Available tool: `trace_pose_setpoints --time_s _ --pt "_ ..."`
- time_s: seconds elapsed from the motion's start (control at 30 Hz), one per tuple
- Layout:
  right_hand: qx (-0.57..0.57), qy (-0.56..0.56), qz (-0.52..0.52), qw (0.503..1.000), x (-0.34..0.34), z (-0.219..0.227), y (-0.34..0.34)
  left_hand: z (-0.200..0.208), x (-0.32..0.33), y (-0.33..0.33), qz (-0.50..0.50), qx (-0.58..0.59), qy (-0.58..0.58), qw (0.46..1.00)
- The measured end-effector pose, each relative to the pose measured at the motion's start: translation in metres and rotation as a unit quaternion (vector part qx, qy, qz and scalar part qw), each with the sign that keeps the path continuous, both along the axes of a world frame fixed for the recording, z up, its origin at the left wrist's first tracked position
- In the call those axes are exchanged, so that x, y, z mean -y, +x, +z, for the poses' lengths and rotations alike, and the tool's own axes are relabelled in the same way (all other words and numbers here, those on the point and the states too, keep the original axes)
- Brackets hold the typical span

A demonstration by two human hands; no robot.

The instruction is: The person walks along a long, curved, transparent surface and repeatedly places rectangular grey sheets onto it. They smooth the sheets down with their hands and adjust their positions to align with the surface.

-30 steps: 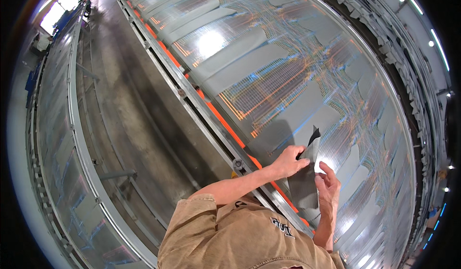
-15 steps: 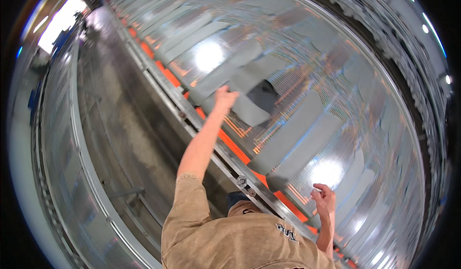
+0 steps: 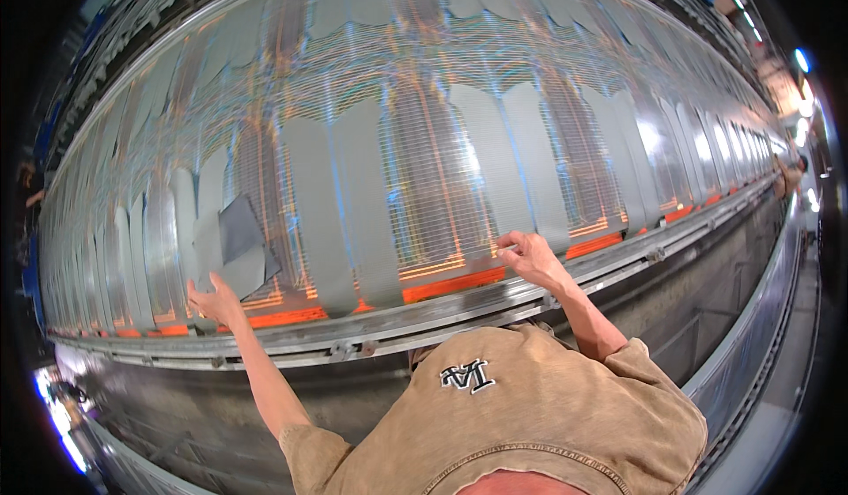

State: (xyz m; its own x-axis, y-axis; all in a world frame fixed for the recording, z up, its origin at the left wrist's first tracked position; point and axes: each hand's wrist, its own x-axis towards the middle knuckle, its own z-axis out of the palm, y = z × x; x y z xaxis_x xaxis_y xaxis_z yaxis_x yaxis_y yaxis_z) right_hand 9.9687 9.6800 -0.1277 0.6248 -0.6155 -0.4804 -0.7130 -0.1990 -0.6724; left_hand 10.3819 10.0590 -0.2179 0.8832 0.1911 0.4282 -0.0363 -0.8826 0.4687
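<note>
At the far left, narrow grey strips lie side by side on the long table, running in from its near edge. Next along is the left hand, reaching over that edge with palm down, thumb and fingers spread apart; nothing shows in its grasp. Its fingertips are right by the lower end of a loose grey piece, though I cannot tell whether they touch it. That piece lies on the table at a slant, with a dark grey patch at its upper part, just beside a taller grey strip.

In the middle, two wide grey panels lie next to each other with a thin blue line between them. To their right is a bare stretch of table covered in fine coloured lines, then another pair of panels. The right hand is at the lower end of this stretch, above the orange strip along the near edge. Its fingers are half curled, with the thumb near the index finger; whether anything small is pinched there I cannot tell. At the far right, another person is beside the table.
</note>
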Motion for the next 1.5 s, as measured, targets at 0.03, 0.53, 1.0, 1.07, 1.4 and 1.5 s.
trace_pose_setpoints --time_s 0.03,0.53,1.0,1.07,1.4,1.5 --pt "-0.002 -0.006 -0.022 1.0 0.011 -0.002 -0.011 0.009 0.023 -0.017 -0.023 -0.019 -0.039 0.999" --pt "0.179 0.201 -0.221 0.937 0.266 -0.057 -0.084 0.06 0.274 -0.393 -0.283 -0.594 -0.436 0.614" --pt "0.196 0.198 -0.169 0.945 0.35 -0.054 -0.032 0.045 0.333 -0.47 -0.162 -0.606 -0.497 0.599" --pt "0.2 0.206 -0.16 0.944 0.357 -0.057 -0.024 0.041 0.335 -0.469 -0.16 -0.613 -0.502 0.588" --pt "0.125 0.212 -0.112 0.963 0.311 -0.045 -0.019 0.038 0.341 -0.474 -0.141 -0.608 -0.495 0.605" --pt "0.029 0.261 -0.059 0.963 0.266 -0.042 -0.064 0.047 0.345 -0.471 -0.157 -0.589 -0.449 0.654"
